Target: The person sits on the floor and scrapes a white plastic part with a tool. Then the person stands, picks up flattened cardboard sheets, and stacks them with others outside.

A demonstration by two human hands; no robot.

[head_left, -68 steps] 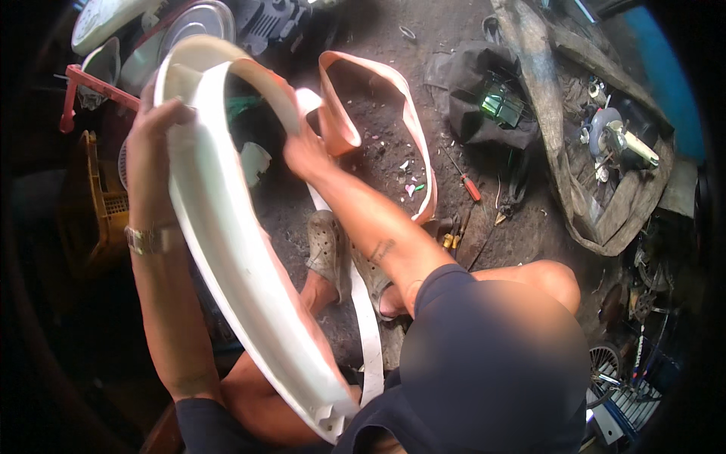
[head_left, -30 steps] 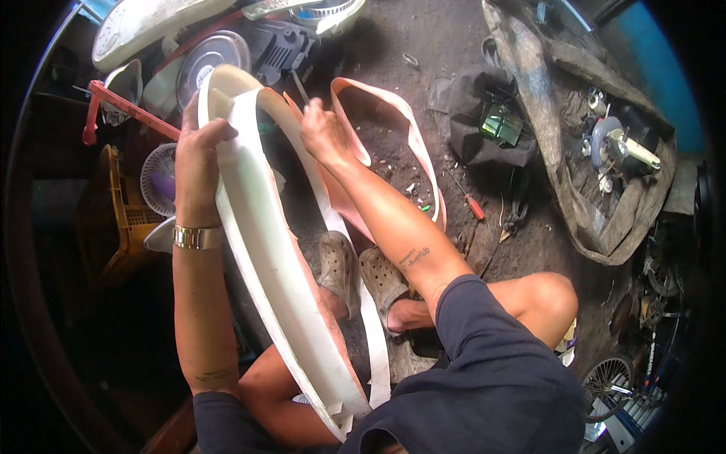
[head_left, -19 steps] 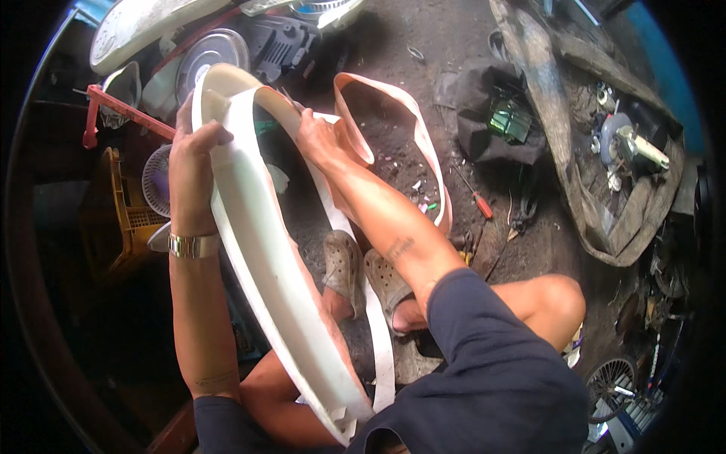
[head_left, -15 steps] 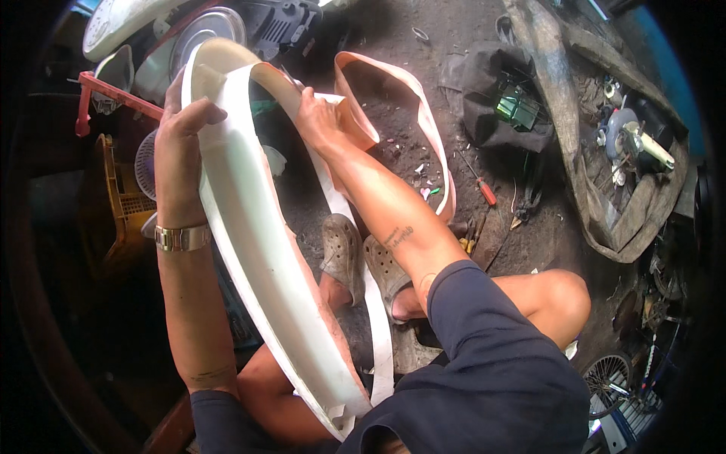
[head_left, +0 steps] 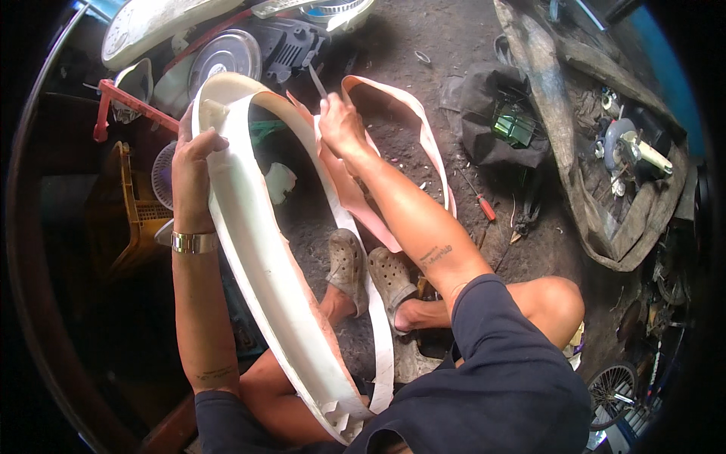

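As we look down in the head view, our left hand (head_left: 198,150) grips a long, curved white plastic trough (head_left: 262,276) near its upper end, left of centre. At upper middle, beside the trough, our right hand (head_left: 342,125) is closed around a thin-bladed grey metal tool (head_left: 317,81); a curling pink-and-white strip (head_left: 409,102) loops rightward.

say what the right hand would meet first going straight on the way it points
The right hand, holding a thin grey blade, would probably meet the dark grey slatted plastic casing first, though depth is unclear.
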